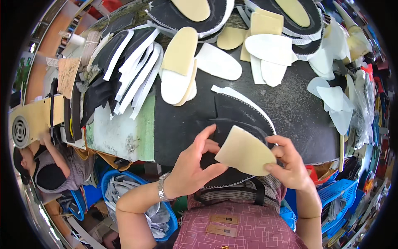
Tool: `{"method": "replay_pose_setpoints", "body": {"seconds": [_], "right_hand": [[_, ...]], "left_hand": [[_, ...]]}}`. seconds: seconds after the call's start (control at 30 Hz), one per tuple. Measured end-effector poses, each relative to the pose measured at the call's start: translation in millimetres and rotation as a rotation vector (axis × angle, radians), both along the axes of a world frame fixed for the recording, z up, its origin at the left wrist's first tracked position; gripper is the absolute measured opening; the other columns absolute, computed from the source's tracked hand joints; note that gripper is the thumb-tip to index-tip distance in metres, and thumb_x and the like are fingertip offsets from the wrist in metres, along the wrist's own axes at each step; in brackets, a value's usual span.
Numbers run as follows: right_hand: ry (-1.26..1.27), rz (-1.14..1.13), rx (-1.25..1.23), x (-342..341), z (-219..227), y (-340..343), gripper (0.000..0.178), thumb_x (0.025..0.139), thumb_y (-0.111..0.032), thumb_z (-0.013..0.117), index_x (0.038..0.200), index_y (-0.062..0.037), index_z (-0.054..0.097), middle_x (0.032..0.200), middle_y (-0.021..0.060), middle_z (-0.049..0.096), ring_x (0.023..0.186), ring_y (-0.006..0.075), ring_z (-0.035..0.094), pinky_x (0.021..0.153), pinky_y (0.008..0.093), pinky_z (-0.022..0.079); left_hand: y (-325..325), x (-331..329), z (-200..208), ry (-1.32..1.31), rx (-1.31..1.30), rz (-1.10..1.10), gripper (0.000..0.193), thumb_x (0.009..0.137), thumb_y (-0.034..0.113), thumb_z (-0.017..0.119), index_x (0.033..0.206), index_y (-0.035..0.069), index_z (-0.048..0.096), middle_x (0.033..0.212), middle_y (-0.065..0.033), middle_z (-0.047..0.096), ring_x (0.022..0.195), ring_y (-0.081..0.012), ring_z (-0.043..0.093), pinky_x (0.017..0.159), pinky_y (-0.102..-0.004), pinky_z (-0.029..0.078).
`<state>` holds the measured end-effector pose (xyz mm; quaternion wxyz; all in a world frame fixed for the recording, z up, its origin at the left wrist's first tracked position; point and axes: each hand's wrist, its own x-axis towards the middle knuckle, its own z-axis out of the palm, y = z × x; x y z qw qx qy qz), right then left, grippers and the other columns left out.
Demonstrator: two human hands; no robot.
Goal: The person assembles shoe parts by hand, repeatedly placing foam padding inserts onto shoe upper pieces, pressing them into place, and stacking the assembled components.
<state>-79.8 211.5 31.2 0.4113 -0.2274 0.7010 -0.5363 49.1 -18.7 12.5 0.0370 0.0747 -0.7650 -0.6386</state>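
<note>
My right hand (291, 162) pinches the rounded edge of a cream half-insole-shaped piece (244, 152) between thumb and fingers. At the piece's straight left edge is my left hand (188, 166), its fingers apart and its thumb close to the lower corner. Whether that thumb touches the piece I cannot tell. Beneath both hands a black curved shoe-upper piece (238, 108) with a white, toothed edge lies on the dark tabletop (304, 137); the cream piece and my hands partly hide it.
White and cream insole-shaped pieces (219, 61) lie in overlapping piles beyond my hands. More black uppers (195, 18) are stacked at the back, with white-edged strips (139, 74) to the left. A blue basket (108, 176) of grey scraps stands below left. At far left sits another person (54, 170).
</note>
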Motion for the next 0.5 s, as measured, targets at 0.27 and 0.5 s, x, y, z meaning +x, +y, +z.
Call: {"method": "replay_pose_setpoints", "body": {"seconds": [0.27,0.5], "right_hand": [[0.062,-0.291,0.087,7.4,-20.1,-28.7,0.044,0.079,0.002,0.064,0.118,-0.0024,0.045,0.076,0.0012,0.057,0.064,0.0050,0.051,0.060,0.0206,0.043],[0.046,-0.310,0.112,10.9,-24.9,-30.6,0.038,0.078,0.001,0.064,0.111,-0.0029,0.046,0.076,0.0013,0.058,0.064,0.0043,0.051,0.058,0.0200,0.041]], "left_hand": [[-0.4,-5.5,-8.6,-0.100,-0.278,0.105,0.065,0.079,0.000,0.063,0.135,-0.005,0.029,0.067,-0.0048,0.055,0.068,-0.0160,0.057,0.077,-0.0268,0.044],[-3.2,-12.0,-12.0,0.000,-0.410,0.037,0.065,0.075,-0.002,0.064,0.133,-0.003,0.034,0.064,-0.0045,0.052,0.065,-0.0200,0.053,0.066,-0.0323,0.046]]}}
